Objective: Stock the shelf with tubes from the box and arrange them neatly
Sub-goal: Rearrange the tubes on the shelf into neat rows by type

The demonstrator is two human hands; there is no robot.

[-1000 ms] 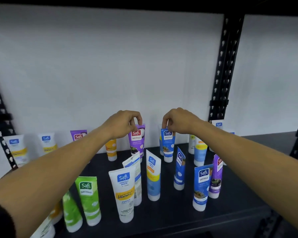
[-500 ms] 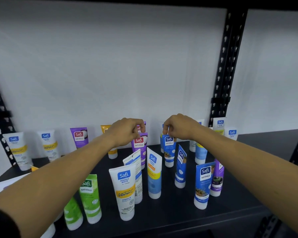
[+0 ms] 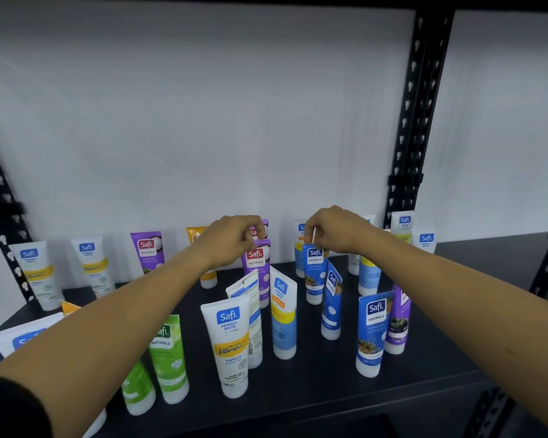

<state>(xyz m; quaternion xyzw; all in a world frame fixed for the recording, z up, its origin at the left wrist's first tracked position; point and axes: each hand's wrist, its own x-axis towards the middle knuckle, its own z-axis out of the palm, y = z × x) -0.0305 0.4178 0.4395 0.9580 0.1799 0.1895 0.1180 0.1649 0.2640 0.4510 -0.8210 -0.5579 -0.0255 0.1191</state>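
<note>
Tubes stand cap-down all over the dark shelf [image 3: 314, 390], some ranked along the white back wall, others scattered toward the front. Left hand [image 3: 231, 240] pinches the flat crimped top of a purple Naturals tube [image 3: 256, 263]; right hand [image 3: 332, 230] pinches the crimp of a blue Naturals tube [image 3: 314, 273]. Both grips are narrow, fingertips closed on that thin sealed edge, and both tubes sit mid-shelf just in front of the back row. These look light, soft-walled and glossy, so they probably tip easily and may slip if squeezed at the belly; the stiff crimp seems the surest place to hold, with the broad cap as the foot. Nearest the front, a white Vitamin C tube [image 3: 231, 346] and a green Naturals tube [image 3: 168, 358] lean unevenly and likely need straightening
</note>
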